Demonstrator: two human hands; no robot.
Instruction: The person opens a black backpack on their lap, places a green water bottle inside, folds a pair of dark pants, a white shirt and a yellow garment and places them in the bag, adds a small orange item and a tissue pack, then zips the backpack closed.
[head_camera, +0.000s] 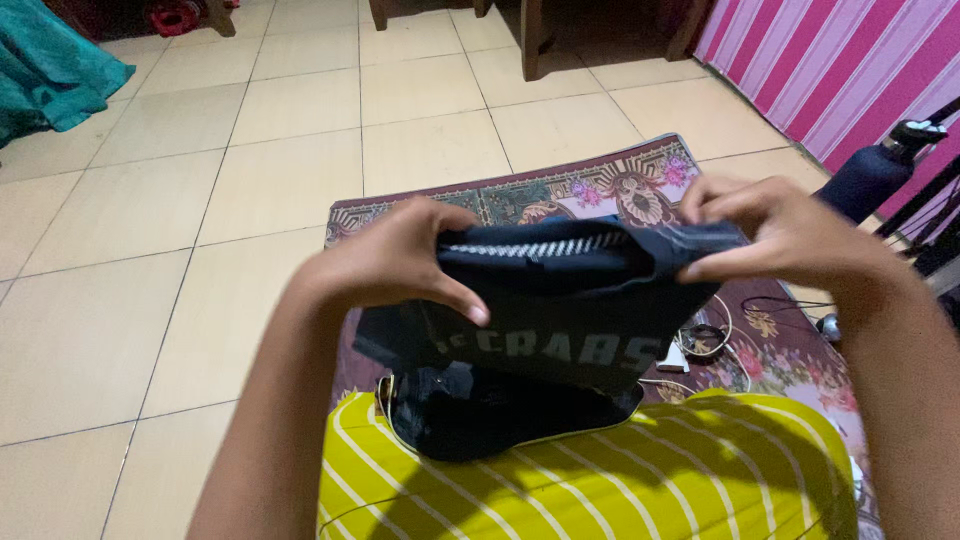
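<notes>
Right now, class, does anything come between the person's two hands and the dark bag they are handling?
Nothing visible does. The left hand and the right hand both grip the dark bag directly at its top edge, one at each end of the zip. The bag's lower part rests on the yellow striped cloth.

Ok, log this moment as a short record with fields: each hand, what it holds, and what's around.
left hand: grips the left end of the dark garment, thumb in front
right hand: pinches the right end of the same garment
dark garment: navy fabric with a white striped trim and pale lettering, held up between both hands, lower part resting on the lap
lap: yellow cloth with white stripes
floor: patterned mat on cream tiles
nearby: white cables on the mat, teal cloth far left, pink striped wall
</notes>
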